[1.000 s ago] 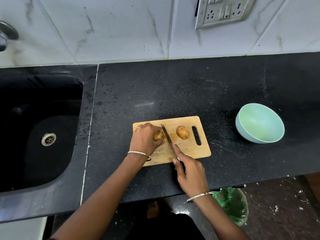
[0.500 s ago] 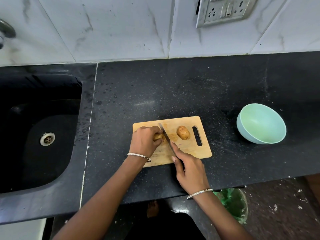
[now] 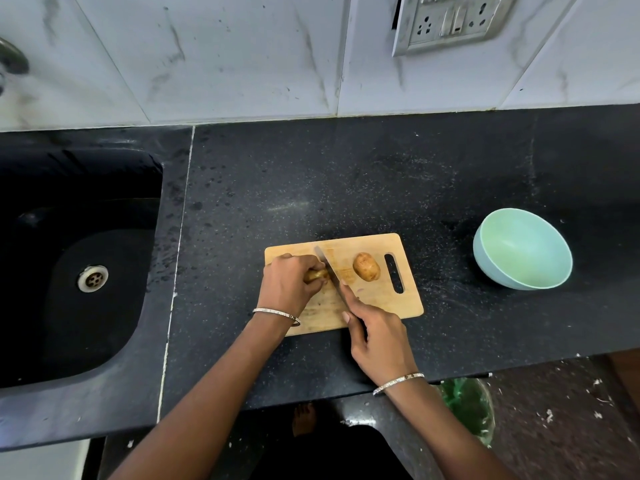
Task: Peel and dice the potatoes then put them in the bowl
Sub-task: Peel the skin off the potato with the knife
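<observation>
Head view, knife (image 3: 327,268) angled across held potato (image 3: 316,274)

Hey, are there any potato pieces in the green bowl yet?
No, the green bowl shows only its bare inside, while both potatoes are on the cutting board.

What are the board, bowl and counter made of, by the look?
Cutting board: pale wood or bamboo, matte, visible grain and knife scoring. Bowl: mint green, smooth, soft sheen; probably plastic or melamine, ceramic not ruled out. Counter: black speckled stone, granite-like, semi-polished with faint reflections.
</observation>
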Tool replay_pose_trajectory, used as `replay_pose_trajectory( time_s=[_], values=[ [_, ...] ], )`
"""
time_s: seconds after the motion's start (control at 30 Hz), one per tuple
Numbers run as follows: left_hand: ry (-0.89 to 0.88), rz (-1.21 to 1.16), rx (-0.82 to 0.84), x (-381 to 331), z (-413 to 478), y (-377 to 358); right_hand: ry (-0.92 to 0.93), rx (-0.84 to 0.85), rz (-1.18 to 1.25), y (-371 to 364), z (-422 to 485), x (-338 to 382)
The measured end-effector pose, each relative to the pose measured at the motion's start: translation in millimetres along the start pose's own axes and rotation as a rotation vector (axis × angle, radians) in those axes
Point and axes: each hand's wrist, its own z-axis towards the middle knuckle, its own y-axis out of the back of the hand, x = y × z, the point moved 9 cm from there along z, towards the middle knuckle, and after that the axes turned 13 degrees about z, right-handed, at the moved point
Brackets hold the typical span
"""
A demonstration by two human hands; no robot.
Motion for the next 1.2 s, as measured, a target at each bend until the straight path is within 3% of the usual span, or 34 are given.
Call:
replay_pose_trajectory(
  time_s=[0.37, 0.6, 0.73, 1.2],
  values=[
    [-0.042, 0.016, -0.001, -3.0, -0.1, -2.5, -0.012, -0.020, -0.125, -9.5, 4.7, 4.6],
    [-0.314, 0.308, 0.141, -27.3, 12.7, -1.2, -0.031, 0.006, -0.259, -10.0, 3.2, 10.8],
    [-0.336, 0.304, 0.260, -28.9, 21.0, -2.0, -0.052, 0.039, -0.304, -11.1, 3.2, 11.0],
    [-0.386, 0.259, 0.322, -32.6, 27.2, -9.8, -0.084, 0.065, -0.351, -12.0, -4.1, 5.1]
  ],
)
